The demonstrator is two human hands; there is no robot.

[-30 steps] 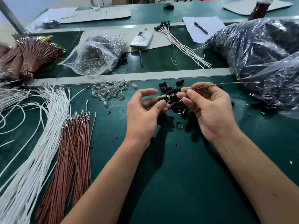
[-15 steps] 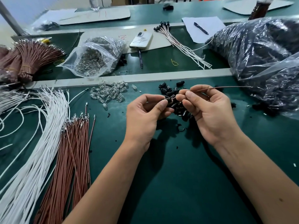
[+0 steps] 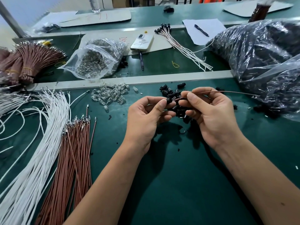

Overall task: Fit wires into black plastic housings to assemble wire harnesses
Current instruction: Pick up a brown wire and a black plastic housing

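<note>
My left hand (image 3: pixel 146 114) pinches a small black plastic housing (image 3: pixel 169 101) between thumb and fingers. My right hand (image 3: pixel 209 114) pinches a brown wire (image 3: pixel 230 92) near its left end; the wire's tip meets the housing and the rest runs right toward the plastic bags. Both hands hover over a pile of loose black housings (image 3: pixel 172 93) on the green table (image 3: pixel 178 184). Brown wires (image 3: pixel 73 156) and white wires (image 3: pixel 37 143) lie in bundles on the left.
Small clear bulbs (image 3: pixel 112 95) lie scattered behind my left hand; a clear bag of them (image 3: pixel 95 60) sits farther back. Large plastic bags of black parts (image 3: pixel 263 62) fill the right. A phone (image 3: pixel 142 41), pens, paper and finished white harnesses (image 3: pixel 181 46) lie beyond the metal strip (image 3: pixel 146 78).
My hands drew a little closer together and the wire's end now reaches the black housing in my left hand. The wire's free end dipped slightly toward the bag.
</note>
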